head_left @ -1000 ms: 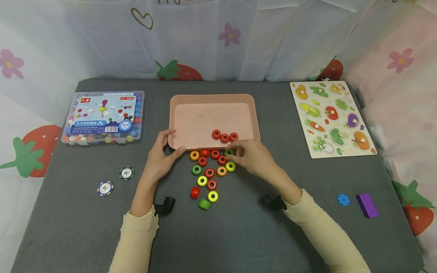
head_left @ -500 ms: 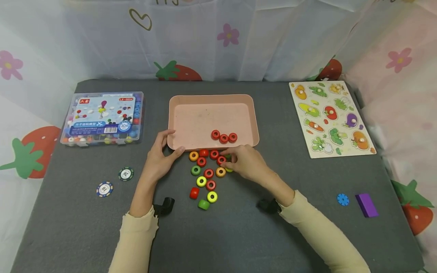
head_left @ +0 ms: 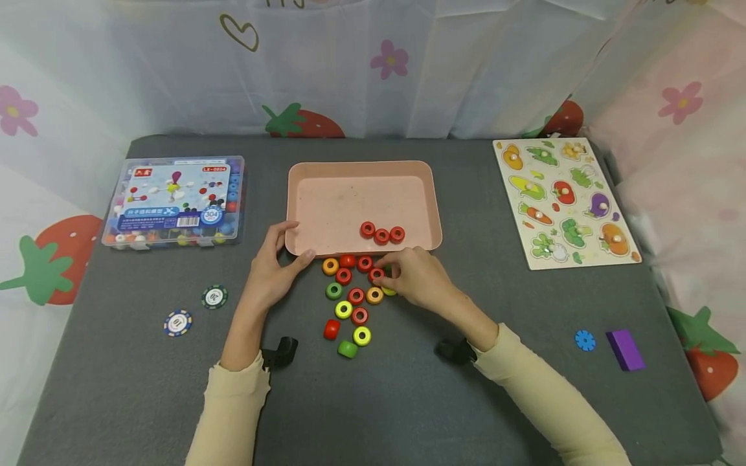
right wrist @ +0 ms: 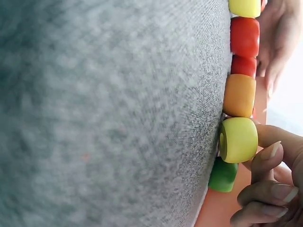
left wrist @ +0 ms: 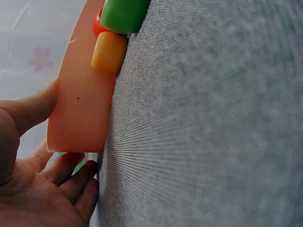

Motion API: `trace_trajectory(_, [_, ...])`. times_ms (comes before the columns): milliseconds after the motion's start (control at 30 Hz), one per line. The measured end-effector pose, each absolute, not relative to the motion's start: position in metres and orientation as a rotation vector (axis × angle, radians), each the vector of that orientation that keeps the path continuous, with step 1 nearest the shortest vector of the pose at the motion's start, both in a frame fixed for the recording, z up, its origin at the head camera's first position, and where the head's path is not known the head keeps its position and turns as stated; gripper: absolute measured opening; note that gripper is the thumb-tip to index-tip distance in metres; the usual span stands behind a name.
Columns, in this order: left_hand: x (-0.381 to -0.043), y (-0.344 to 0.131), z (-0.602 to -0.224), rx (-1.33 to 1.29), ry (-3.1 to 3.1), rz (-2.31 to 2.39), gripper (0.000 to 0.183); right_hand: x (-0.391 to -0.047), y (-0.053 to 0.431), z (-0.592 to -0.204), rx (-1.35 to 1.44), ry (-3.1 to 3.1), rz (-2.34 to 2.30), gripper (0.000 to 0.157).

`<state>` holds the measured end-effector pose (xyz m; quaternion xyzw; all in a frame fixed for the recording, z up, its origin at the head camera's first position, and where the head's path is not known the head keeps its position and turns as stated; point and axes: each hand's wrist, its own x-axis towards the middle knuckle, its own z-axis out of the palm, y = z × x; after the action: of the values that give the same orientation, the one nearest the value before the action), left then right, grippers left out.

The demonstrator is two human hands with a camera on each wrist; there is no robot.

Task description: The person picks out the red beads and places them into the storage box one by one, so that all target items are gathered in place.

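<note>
In the head view, my left hand (head_left: pixel 272 266) holds the near left corner of a pink tray (head_left: pixel 355 188), thumb on its front side and fingers at its left end. Three red beads (head_left: pixel 381 237) lie inside the tray near its front wall. My right hand (head_left: pixel 421 275) is just in front of the tray, thumb and forefinger pinching a red bead (head_left: pixel 375 276) in the pile. A yellow bead (right wrist: pixel 239 140) and a green bead (right wrist: pixel 222 175) sit beside these fingers in the right wrist view. An orange bead (left wrist: pixel 109 52) stands against the tray in the left wrist view.
Several red, yellow, orange and green beads (head_left: pixel 355 296) spread on the grey table. A clear box of coloured pieces (head_left: pixel 175 202) stands at left, with two poker chips (head_left: pixel 214 296) below. A vegetable puzzle board (head_left: pixel 568 200), a blue disc (head_left: pixel 585 340) and a purple block (head_left: pixel 626 350) are at right.
My right hand has shifted left and slightly towards me, from the green bead to the red bead. The orange bead beside it has shifted slightly. My left hand stays at the tray corner.
</note>
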<state>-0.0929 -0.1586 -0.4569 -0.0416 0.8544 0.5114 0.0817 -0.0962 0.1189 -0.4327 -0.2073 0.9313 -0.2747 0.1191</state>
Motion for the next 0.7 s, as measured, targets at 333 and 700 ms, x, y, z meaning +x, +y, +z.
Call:
trace_trajectory(333, [-0.093, -0.158, -0.457, -0.133, 2.549, 1.526, 0.068, -0.105, 0.125, -0.42, -0.607, 2.672, -0.993, 0.026])
trace_trajectory(700, [-0.093, -0.159, -0.457, -0.125, 2.556, 1.531, 0.068, -0.14, 0.135, -0.412, -0.502, 2.854, -1.069, 0.026])
